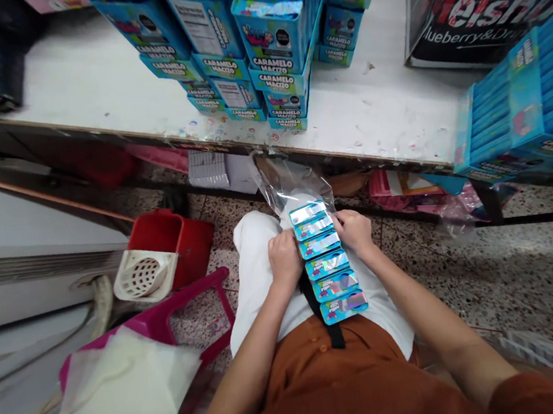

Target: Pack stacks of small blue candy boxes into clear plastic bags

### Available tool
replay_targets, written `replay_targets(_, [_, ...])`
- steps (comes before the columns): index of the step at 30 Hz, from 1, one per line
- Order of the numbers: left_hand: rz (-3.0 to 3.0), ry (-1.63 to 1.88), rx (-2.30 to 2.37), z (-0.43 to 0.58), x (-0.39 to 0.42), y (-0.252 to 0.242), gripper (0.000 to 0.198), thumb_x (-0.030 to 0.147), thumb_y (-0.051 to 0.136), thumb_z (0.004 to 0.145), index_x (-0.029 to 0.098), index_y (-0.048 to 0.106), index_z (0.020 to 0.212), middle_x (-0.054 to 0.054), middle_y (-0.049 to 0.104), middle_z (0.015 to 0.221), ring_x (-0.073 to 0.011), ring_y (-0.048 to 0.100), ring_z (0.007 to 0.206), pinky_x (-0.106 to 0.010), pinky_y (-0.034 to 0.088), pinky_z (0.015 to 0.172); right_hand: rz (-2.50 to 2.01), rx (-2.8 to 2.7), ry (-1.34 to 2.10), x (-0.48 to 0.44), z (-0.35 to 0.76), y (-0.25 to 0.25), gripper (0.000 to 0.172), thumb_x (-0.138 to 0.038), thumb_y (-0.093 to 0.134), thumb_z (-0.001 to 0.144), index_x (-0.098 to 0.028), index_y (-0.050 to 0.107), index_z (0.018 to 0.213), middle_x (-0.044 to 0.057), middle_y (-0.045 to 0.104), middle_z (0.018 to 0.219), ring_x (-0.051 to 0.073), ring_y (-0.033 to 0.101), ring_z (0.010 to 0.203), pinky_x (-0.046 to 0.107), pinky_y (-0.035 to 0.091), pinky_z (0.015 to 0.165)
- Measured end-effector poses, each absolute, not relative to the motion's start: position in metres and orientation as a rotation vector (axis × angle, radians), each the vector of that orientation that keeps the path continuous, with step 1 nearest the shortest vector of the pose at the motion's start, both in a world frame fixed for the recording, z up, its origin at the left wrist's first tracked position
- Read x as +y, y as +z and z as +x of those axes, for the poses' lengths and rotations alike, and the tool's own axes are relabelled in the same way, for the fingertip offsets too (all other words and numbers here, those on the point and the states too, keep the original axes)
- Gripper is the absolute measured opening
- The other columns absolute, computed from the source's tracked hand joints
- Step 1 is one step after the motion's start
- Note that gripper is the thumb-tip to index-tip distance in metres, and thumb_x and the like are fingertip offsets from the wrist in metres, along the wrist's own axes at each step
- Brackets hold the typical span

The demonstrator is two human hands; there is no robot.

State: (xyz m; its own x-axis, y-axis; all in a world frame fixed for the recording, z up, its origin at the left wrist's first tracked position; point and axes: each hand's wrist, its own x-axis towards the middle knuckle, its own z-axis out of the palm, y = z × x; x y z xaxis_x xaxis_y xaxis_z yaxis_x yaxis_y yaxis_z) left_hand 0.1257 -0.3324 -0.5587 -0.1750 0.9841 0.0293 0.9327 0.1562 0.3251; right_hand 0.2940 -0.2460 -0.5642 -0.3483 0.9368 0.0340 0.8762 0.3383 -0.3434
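Flanking the row of blue packets (328,264) lying over the white-clad lap (253,257), the left hand (284,257) and right hand (356,229) are curling their fingers near the clear bag (293,176), exact grip unclear, even side support presumably best keeping the row straight.

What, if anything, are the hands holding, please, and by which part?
Left hand and right hand flank the blue pack row near its far end; whether they grip it or the clear bag is hidden.

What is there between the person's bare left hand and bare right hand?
In the head view, a row of six shiny blue rectangular packets lies between the left hand and the right hand.
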Motion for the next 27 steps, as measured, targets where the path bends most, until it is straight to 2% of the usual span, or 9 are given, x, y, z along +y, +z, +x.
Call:
replay_targets(7, [1.871, 0.325, 2.239, 0.116, -0.334, -0.564, 0.012, 0.016, 0.045, 0.083, 0.019, 0.055, 0.077, -0.010, 0.064, 0.075, -0.0260, 0.058, 0.074, -0.037, 0.039, 0.069, -1.260, -2.459, 0.127, -0.256, 0.312, -0.579, 0.040, -0.027, 0.042, 0.095, -0.017, 0.058, 0.059, 0.003, 0.059, 0.060, 0.013, 0.048, 0.061, 0.029, 0.028, 0.060])
replay_targets(11, [1.929, 0.330, 2.194, 0.113, -0.340, -0.562, 0.014, 0.018, 0.047, 0.083, 0.019, 0.054, 0.070, -0.009, 0.062, 0.069, -0.0255, 0.057, 0.070, -0.037, 0.039, 0.068, -1.135, -2.467, 0.123, -0.269, 0.320, -0.578, 0.038, -0.022, 0.043, 0.094, -0.019, 0.052, 0.056, 0.002, 0.053, 0.057, 0.014, 0.044, 0.059, 0.029, 0.029, 0.060])
replay_targets(18, [2.077, 0.451, 1.956, 0.130, -0.387, -0.539, 0.027, 0.020, 0.040, 0.090, 0.019, 0.052, 0.065, -0.005, 0.057, 0.062, -0.0203, 0.053, 0.063, -0.034, 0.040, 0.064, -1.024, -2.466, 0.221, -0.304, 0.345, -0.556, 0.037, -0.018, 0.047, 0.090, -0.020, 0.047, 0.053, 0.000, 0.047, 0.053, 0.013, 0.040, 0.055, 0.030, 0.029, 0.057])
replay_targets(24, [2.084, 0.380, 1.878, 0.130, -0.410, -0.528, 0.028, 0.019, 0.042, 0.088, 0.019, 0.054, 0.063, -0.003, 0.059, 0.059, -0.0185, 0.057, 0.060, -0.032, 0.043, 0.063, -1.176, -2.449, 0.268, -0.327, 0.366, -0.556, 0.035, -0.018, 0.049, 0.088, -0.019, 0.049, 0.053, 0.000, 0.048, 0.052, 0.012, 0.042, 0.054, 0.029, 0.029, 0.057])
replay_targets(27, [2.163, 0.511, 1.999, 0.126, -0.408, -0.521, 0.026, 0.021, 0.044, 0.086, 0.021, 0.060, 0.066, -0.004, 0.063, 0.060, -0.0198, 0.059, 0.057, -0.033, 0.045, 0.058, -1.304, -2.368, 0.193, -0.325, 0.359, -0.548, 0.029, -0.026, 0.050, 0.087, -0.020, 0.053, 0.059, 0.001, 0.053, 0.056, 0.013, 0.048, 0.057, 0.029, 0.030, 0.057])
